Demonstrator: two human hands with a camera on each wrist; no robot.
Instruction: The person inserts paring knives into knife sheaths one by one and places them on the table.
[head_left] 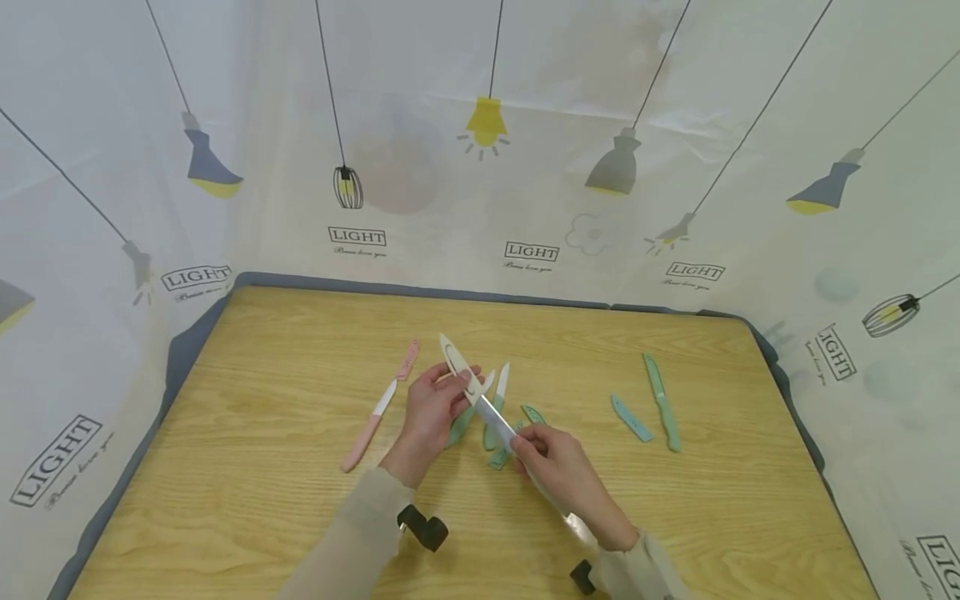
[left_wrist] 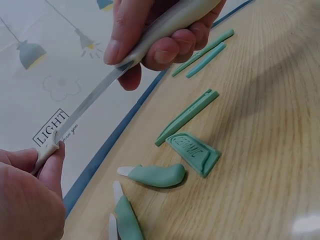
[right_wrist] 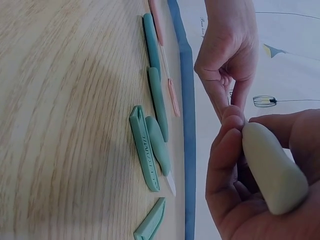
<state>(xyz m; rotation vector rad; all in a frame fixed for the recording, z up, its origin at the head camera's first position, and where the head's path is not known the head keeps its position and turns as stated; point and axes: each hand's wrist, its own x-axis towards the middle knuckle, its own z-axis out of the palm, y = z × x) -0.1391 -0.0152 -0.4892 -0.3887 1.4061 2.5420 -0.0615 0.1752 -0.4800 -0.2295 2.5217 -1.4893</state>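
Observation:
My right hand (head_left: 558,467) grips the cream handle (right_wrist: 275,170) of a knife with a shiny metal blade (head_left: 497,421). My left hand (head_left: 431,408) pinches a cream knife sheath (head_left: 454,357) between thumb and fingers. In the left wrist view the blade runs in line from the handle to the sheath's mouth and meets it there; how deep it sits is hidden. Both hands are above the table. Below them lie green-handled knives with white blades (head_left: 502,382) and green sheaths (left_wrist: 195,152), one of them marked with raised letters.
On the left lies a pink knife (head_left: 362,442) with its tip at a pink sheath (head_left: 407,360). To the right are a blue sheath (head_left: 632,418) and a green knife (head_left: 667,421). A lamp-printed cloth (head_left: 435,250) stands round the wooden table (head_left: 247,467).

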